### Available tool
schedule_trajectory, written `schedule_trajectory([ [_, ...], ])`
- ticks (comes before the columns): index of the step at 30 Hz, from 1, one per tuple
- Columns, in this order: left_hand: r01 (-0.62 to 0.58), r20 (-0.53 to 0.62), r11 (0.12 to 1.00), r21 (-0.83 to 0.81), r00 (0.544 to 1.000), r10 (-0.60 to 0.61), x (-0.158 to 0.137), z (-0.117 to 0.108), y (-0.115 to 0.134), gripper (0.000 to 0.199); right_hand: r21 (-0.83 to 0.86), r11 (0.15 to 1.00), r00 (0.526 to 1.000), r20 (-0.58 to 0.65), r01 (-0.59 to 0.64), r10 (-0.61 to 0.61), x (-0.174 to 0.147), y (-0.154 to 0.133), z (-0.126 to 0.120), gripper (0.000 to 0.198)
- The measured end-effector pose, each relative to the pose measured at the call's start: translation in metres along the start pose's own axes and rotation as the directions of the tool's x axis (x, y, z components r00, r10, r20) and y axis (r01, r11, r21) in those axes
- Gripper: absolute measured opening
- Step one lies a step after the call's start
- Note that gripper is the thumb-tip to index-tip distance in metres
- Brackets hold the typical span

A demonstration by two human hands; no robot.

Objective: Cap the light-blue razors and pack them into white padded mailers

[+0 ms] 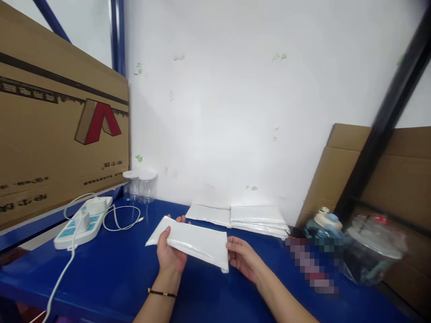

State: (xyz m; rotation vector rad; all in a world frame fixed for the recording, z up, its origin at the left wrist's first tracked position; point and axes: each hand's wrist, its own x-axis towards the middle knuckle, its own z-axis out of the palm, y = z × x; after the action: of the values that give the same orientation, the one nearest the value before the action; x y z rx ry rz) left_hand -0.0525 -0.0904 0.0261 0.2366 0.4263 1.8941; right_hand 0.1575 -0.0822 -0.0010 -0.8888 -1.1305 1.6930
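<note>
A flat white packet (198,240) with a glossy, wrinkled edge is held tilted above the blue table. My left hand (170,251) is closed around its left part, thumb on top and fingers behind. At the packet's right end, the curled fingers of my right hand (244,260) grip the short edge; part of that grip is hidden. Behind, against the wall, another white packet (208,214) lies alone. Beside it to the right is a stack of several similar white packets (257,217).
On the blue table (111,273), a white power strip (84,222) with plugs and a cable (116,220) lies left. Two clear jars (147,188) stand near a large cardboard box (60,125). At right are a blue-green bottle (325,229) and a clear plastic container (372,251).
</note>
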Motion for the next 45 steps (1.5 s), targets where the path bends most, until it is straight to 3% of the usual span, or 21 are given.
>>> schedule_trajectory([
  [5,0.106,0.019,0.994,-0.039,0.994,-0.105,-0.002,0.006,-0.004,0.036,0.154,0.988,0.998,0.065,0.014,-0.024,0.001,-0.003,-0.006,0.042],
  [7,0.087,0.039,0.996,-0.002,0.996,-0.086,-0.002,0.007,-0.006,0.036,0.061,0.998,0.999,0.050,0.008,-0.011,0.001,-0.004,-0.010,0.045],
  [9,0.043,0.054,0.997,0.064,0.997,-0.046,0.000,0.006,-0.008,0.037,-0.134,0.991,0.999,-0.021,0.023,-0.026,0.002,-0.003,-0.016,0.043],
  [13,0.006,0.086,0.980,0.200,0.996,-0.024,0.003,0.006,-0.014,0.046,-0.473,0.881,0.989,-0.122,0.013,-0.080,0.004,-0.003,-0.031,0.034],
  [20,-0.143,0.340,0.915,0.377,0.941,0.007,-0.002,0.036,-0.023,0.062,-0.593,0.804,0.987,-0.147,-0.034,-0.067,0.011,0.000,-0.043,0.019],
  [23,-0.156,0.358,0.910,0.384,0.934,0.010,0.002,0.048,-0.023,0.062,-0.599,0.798,0.986,-0.165,-0.072,-0.035,0.014,0.000,-0.047,0.015],
  [27,-0.169,0.336,0.920,0.353,0.941,0.044,0.009,0.052,-0.018,0.063,-0.630,0.773,0.985,-0.168,-0.073,-0.044,0.008,-0.010,-0.057,0.024],
  [29,-0.178,0.319,0.920,0.350,0.946,0.061,0.012,0.051,-0.015,0.061,-0.734,0.680,0.991,-0.091,-0.003,-0.093,0.001,-0.019,-0.061,0.041],
  [33,-0.183,0.301,0.917,0.355,0.951,0.073,0.017,0.050,-0.011,0.060,-0.939,0.321,0.991,0.102,0.125,-0.090,-0.008,-0.022,-0.062,0.091],
  [35,-0.177,0.291,0.918,0.356,0.954,0.072,0.017,0.050,-0.011,0.060,-0.961,0.230,0.987,0.135,0.152,-0.088,-0.006,-0.014,-0.056,0.097],
  [37,-0.167,0.275,0.920,0.355,0.959,0.068,0.016,0.050,-0.011,0.059,-0.960,0.206,0.976,0.163,0.191,-0.144,-0.001,-0.005,-0.047,0.079],
  [41,-0.130,0.221,0.923,0.363,0.974,0.050,0.018,0.051,-0.008,0.050,-0.954,0.154,0.936,0.207,0.258,-0.285,0.005,0.004,-0.035,0.025],
  [43,-0.138,0.200,0.923,0.358,0.977,0.068,0.021,0.053,-0.003,0.046,-0.957,0.101,0.925,0.231,0.272,-0.301,0.003,0.002,-0.032,0.011],
  [45,-0.161,0.191,0.922,0.353,0.977,0.098,0.026,0.057,0.005,0.044,-0.957,0.045,0.919,0.260,0.285,-0.297,-0.001,-0.002,-0.031,0.011],
])
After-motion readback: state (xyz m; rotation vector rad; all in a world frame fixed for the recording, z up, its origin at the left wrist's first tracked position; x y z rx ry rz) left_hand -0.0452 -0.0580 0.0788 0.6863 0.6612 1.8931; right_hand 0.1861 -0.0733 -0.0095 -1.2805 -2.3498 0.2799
